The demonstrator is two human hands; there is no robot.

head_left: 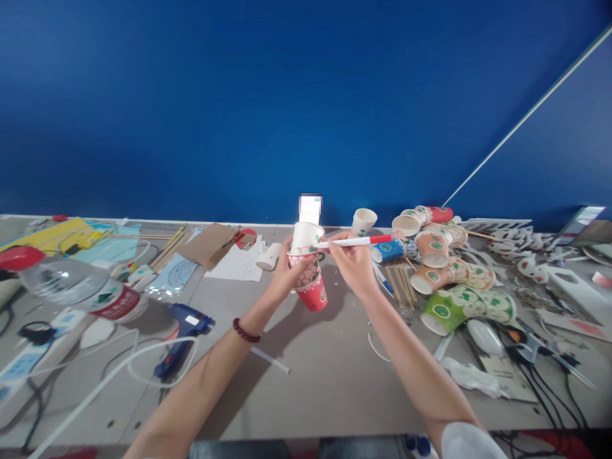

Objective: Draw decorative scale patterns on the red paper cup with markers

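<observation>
Bearings are being read from the middle of the grey tabletop (310, 357), 12 o'clock pointing straight away from the person. Nearest, a thin white rod (272, 361) is lying at 8 o'clock, and crumpled white sheeting (471, 376) is lying just past 3. A blue glue gun (182, 338) is lying at 9, a white power strip (29, 370) farther out on that bearing. A white computer mouse (485, 336) is sitting at 3; a green paper-cup stack (459, 306) is lying at half past 2. A red-capped plastic bottle (71, 280) is showing at half past 9, cap toward the left. At 12, the left hand (289, 268) is grasping a slightly tilted stack of red-and-white paper cups (313, 293), mouths upward. The right hand (354, 261) is gripping a red-ended white marker (363, 241) pen-fashion, tip pointing at the upper cup wall; contact cannot be told. Farther out, wooden sticks (402, 287) are lying at 2, near orange paper cups (423, 278); a blue paper cup (389, 250) is lying between 1 and 2. Between 10 and 11, brown cardboard (208, 245) is lying beside a white paper sheet (234, 264). A white paper cup (363, 221) is standing near 1, close to the blue wall panel (306, 95).
</observation>
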